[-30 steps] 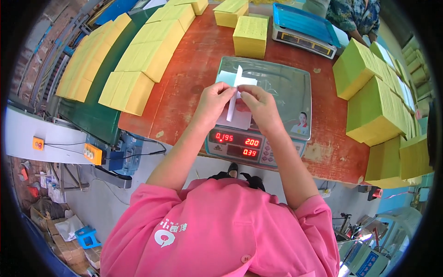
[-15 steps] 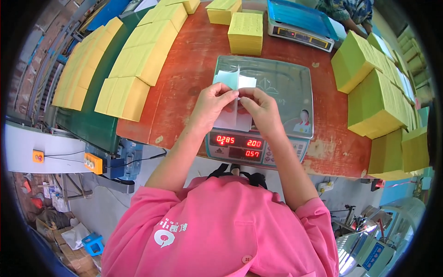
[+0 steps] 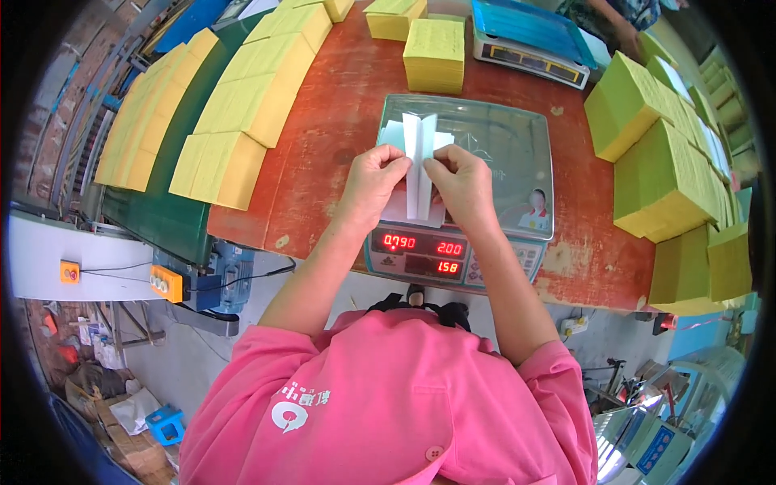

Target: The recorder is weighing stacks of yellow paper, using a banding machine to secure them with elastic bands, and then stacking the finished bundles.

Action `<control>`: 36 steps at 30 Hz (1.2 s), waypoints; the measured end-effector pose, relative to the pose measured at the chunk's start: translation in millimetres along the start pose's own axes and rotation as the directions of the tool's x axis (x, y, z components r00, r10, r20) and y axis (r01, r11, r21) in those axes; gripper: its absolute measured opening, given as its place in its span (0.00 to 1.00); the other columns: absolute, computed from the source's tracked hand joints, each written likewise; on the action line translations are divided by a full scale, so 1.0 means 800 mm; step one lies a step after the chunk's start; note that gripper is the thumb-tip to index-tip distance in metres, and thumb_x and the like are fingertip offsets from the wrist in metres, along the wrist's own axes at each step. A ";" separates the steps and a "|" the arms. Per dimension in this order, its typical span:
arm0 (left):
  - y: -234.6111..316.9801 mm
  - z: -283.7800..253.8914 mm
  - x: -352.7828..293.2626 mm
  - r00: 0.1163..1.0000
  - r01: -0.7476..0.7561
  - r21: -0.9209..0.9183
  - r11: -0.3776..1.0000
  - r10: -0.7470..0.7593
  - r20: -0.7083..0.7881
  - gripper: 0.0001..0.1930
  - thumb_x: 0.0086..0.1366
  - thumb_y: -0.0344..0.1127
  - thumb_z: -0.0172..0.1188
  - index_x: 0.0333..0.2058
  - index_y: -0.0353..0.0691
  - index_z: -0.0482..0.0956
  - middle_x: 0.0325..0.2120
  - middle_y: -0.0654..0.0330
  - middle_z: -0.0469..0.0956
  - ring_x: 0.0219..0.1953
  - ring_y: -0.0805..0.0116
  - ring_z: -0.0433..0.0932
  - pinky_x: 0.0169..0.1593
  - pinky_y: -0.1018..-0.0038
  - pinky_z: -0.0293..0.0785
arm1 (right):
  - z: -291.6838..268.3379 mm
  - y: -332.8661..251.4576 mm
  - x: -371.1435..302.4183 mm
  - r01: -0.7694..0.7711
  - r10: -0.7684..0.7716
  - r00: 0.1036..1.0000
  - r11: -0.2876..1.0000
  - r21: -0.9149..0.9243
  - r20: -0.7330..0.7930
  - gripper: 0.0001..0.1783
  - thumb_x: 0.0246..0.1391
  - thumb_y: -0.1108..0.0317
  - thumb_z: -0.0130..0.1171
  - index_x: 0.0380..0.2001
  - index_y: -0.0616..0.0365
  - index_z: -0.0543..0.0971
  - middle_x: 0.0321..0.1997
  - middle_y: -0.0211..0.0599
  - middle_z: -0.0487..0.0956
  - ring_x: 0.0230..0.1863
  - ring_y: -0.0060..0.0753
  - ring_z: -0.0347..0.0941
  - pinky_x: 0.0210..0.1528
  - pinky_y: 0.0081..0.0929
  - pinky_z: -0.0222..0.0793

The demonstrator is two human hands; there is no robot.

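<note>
A light, pale bluish-white paper [image 3: 418,190] stands on edge between my hands, its two leaves spread apart at the top. My left hand [image 3: 373,179] is closed in a pinch on its left leaf, while my right hand [image 3: 463,179] pinches the right leaf. More loose white and pale-green sheets [image 3: 394,134] lie beneath on the pan of a digital scale [image 3: 505,145]. The scale's red-lit display [image 3: 424,252] faces me, just below my hands.
Yellow paper blocks [image 3: 214,168] line the red table's left side, with a row on a green surface beyond. Another stack [image 3: 435,61] stands behind the scale. Yellow stacks [image 3: 663,186] fill the right side. At the back are a blue-topped scale [image 3: 529,31] and another person's arm [image 3: 618,28].
The paper's leaves have spread apart, and my hands have parted slightly. The scale's lit figures have changed. The other person's arm has shifted at the back right.
</note>
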State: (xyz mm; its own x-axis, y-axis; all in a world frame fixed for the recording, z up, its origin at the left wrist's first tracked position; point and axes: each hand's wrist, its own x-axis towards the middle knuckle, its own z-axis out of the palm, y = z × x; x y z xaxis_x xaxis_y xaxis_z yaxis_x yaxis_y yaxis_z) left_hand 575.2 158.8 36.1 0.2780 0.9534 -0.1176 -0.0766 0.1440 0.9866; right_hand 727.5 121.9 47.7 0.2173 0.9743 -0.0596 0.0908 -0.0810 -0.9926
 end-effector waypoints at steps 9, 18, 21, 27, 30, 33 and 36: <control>0.025 -0.006 -0.019 0.982 -0.174 0.232 0.957 0.187 -0.035 0.03 0.61 0.27 0.56 0.31 0.33 0.73 0.26 0.65 0.73 0.30 0.79 0.70 0.33 0.78 0.69 | 0.008 0.007 0.002 -0.006 -0.005 0.995 0.995 -0.103 -0.103 0.09 0.53 0.69 0.60 0.28 0.67 0.77 0.20 0.39 0.77 0.19 0.24 0.72 0.23 0.28 0.69; 0.109 0.011 -0.060 0.922 -0.375 0.009 0.927 0.374 -0.097 0.07 0.60 0.20 0.49 0.37 0.33 0.73 0.34 0.65 0.75 0.37 0.76 0.74 0.38 0.76 0.72 | -0.040 -0.007 -0.064 0.319 -0.372 0.887 0.922 -0.220 -0.274 0.05 0.55 0.77 0.56 0.28 0.63 0.69 0.22 0.42 0.67 0.25 0.24 0.63 0.28 0.27 0.65; 0.068 -0.006 -0.024 0.895 -0.431 0.036 0.901 0.422 0.145 0.04 0.61 0.20 0.50 0.34 0.33 0.73 0.29 0.62 0.75 0.32 0.74 0.75 0.33 0.74 0.70 | -0.084 -0.006 -0.095 0.292 -0.362 0.847 0.929 -0.229 -0.390 0.05 0.54 0.77 0.56 0.35 0.60 0.73 0.24 0.47 0.72 0.24 0.37 0.69 0.29 0.31 0.68; 0.109 0.127 -0.016 0.701 -0.711 0.556 0.431 0.502 0.507 0.02 0.62 0.22 0.54 0.32 0.35 0.72 0.19 0.58 0.70 0.22 0.72 0.72 0.27 0.75 0.67 | -0.218 0.061 -0.199 0.111 -0.343 0.683 0.921 -0.373 -0.644 0.08 0.55 0.75 0.56 0.39 0.60 0.76 0.26 0.49 0.75 0.27 0.43 0.75 0.33 0.31 0.71; 0.147 0.190 -0.013 0.753 -0.566 0.234 0.791 0.379 0.538 0.02 0.62 0.22 0.54 0.32 0.35 0.73 0.20 0.64 0.71 0.22 0.75 0.71 0.26 0.77 0.68 | -0.259 0.093 -0.251 -0.047 -0.141 0.680 0.971 -0.234 -0.719 0.07 0.55 0.72 0.58 0.37 0.61 0.77 0.26 0.46 0.76 0.26 0.34 0.74 0.32 0.29 0.70; 0.191 0.297 -0.016 0.832 -0.352 -0.048 0.935 0.336 0.441 0.06 0.65 0.34 0.57 0.34 0.40 0.71 0.24 0.68 0.71 0.22 0.79 0.69 0.27 0.81 0.67 | -0.295 0.117 -0.287 -0.098 -0.055 0.671 0.982 -0.162 -0.739 0.08 0.55 0.71 0.58 0.37 0.62 0.77 0.26 0.43 0.77 0.27 0.26 0.73 0.32 0.28 0.70; 0.234 0.456 -0.007 0.657 -0.323 -0.238 0.916 0.398 0.640 0.11 0.64 0.40 0.59 0.35 0.40 0.70 0.22 0.67 0.70 0.20 0.80 0.67 0.23 0.83 0.64 | -0.340 0.140 -0.316 -0.128 0.013 0.652 0.987 -0.093 -0.758 0.08 0.56 0.71 0.59 0.37 0.62 0.77 0.25 0.36 0.76 0.28 0.20 0.69 0.32 0.25 0.68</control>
State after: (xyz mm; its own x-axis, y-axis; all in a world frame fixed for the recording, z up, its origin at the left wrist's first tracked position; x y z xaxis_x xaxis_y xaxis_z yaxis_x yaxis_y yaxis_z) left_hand 908.5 83.6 262.8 0.7652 0.5139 0.3877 -0.3879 -0.1126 0.9148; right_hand 947.2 -190.3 -19.7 0.8796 0.4749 0.0287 0.1523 -0.2239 -0.9626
